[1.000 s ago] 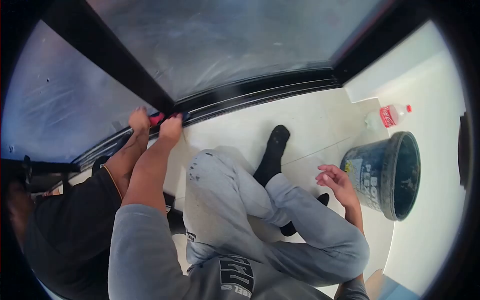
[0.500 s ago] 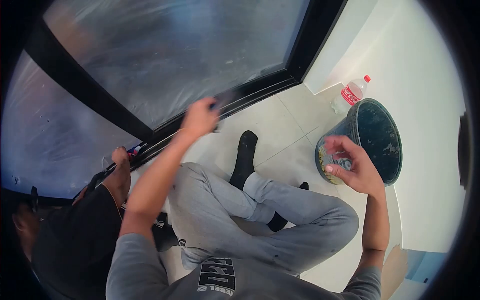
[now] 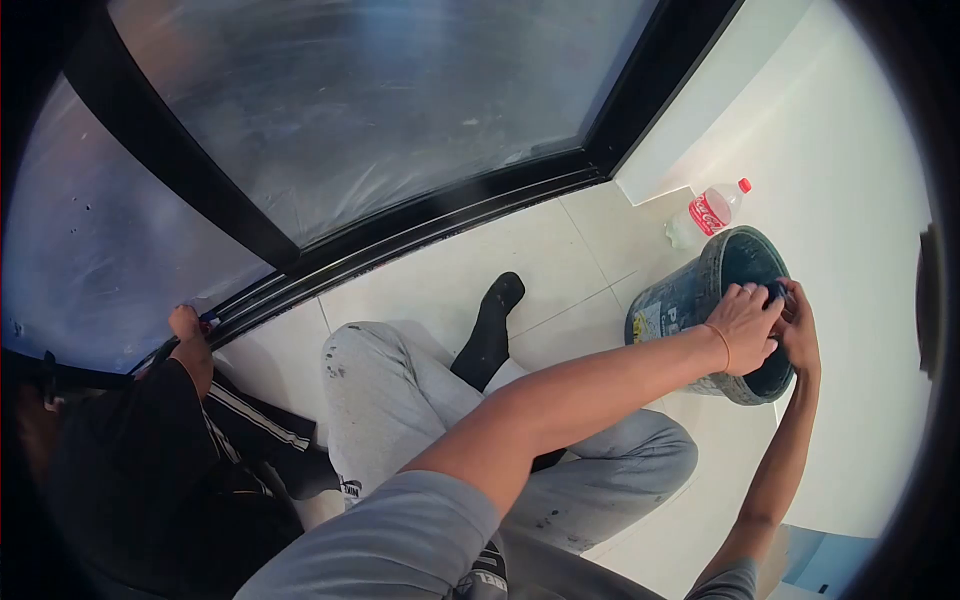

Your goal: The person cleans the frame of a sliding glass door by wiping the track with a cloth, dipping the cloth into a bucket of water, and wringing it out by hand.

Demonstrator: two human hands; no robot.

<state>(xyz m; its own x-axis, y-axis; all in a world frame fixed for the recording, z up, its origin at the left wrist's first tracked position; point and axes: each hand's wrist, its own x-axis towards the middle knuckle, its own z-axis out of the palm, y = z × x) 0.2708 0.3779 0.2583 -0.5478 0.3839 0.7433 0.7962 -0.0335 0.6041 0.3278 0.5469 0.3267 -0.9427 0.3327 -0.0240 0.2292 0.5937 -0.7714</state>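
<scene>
My left hand (image 3: 745,325), with a thin orange band at its wrist, reaches across my body to the mouth of the dark bucket (image 3: 668,295). Its fingers are closed around a small dark object (image 3: 775,291), mostly covered, so its kind does not show. From the other side my right hand (image 3: 800,335) meets it, fingers curled against the same dark object. Both hands are over the opening of the bucket, which leans toward me in view and has a worn label on its side. What lies inside the bucket is hidden.
A cola bottle (image 3: 710,210) with a red cap stands behind the bucket by the wall. Black-framed glass (image 3: 400,120), streaked and cloudy, rises ahead over a floor track (image 3: 450,222). At left, another person's hand (image 3: 186,322) is at the track. My socked foot (image 3: 490,320) rests on the tiles.
My left hand has swung from the window frame to the bucket with the dark object. My right hand, formerly open beside the bucket, has moved over its mouth and closed in.
</scene>
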